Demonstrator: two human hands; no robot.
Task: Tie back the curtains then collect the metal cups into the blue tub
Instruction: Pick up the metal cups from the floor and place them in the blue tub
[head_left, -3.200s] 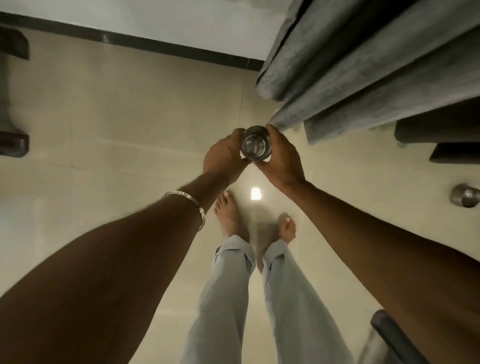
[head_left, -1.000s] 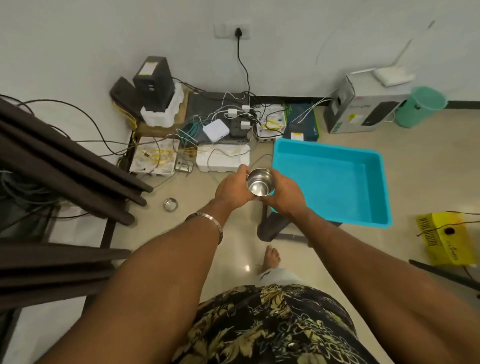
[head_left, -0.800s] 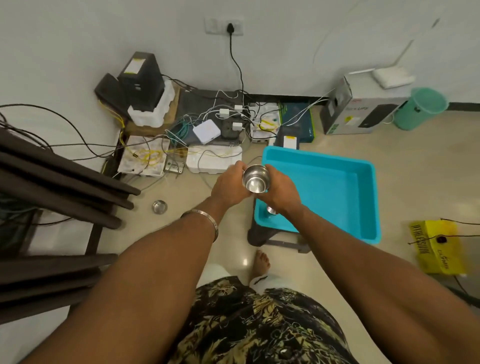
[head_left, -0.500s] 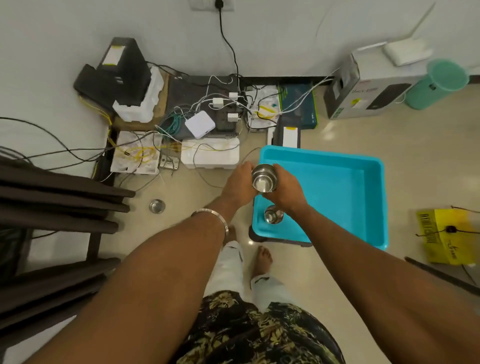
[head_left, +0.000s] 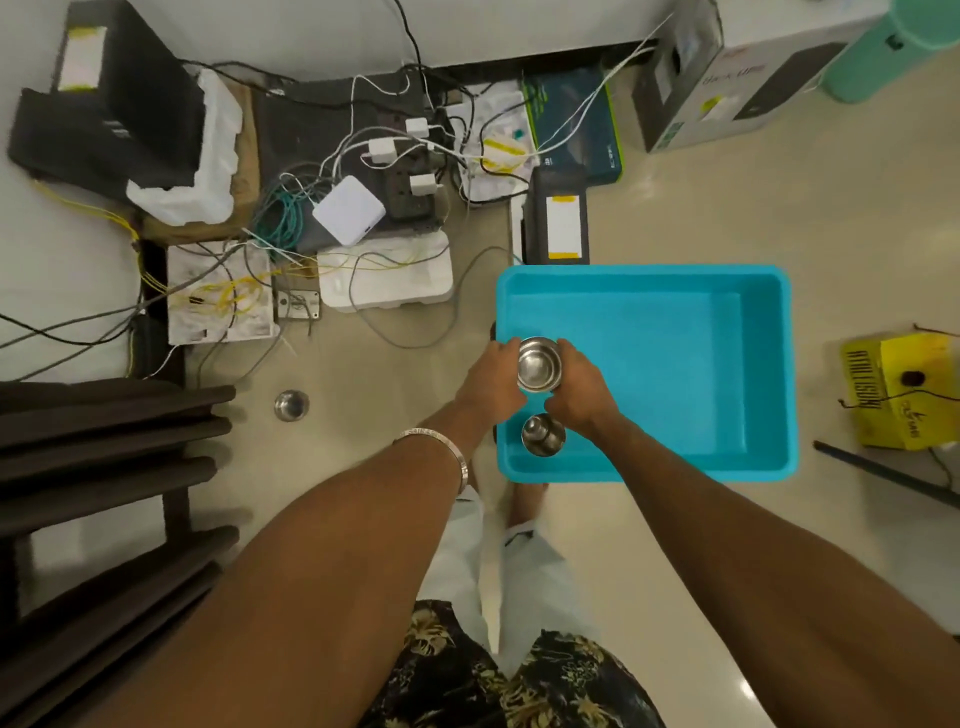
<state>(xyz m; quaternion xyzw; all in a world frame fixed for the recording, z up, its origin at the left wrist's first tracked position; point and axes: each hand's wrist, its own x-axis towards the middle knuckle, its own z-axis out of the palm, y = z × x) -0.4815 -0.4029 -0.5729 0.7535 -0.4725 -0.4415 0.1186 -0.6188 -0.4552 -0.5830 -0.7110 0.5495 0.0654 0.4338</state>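
Left hand and right hand together grip a round shiny metal cup, mouth up, mid-frame over the left end of the rectangular blue plastic tub. A second metal cup sits inside below it; a third steel cup stands on the floor, left.

Both arms extended forward, hands together.
Left hand and right hand face each other, fingers curled inward in a shared grip; a bangle circles the left wrist.
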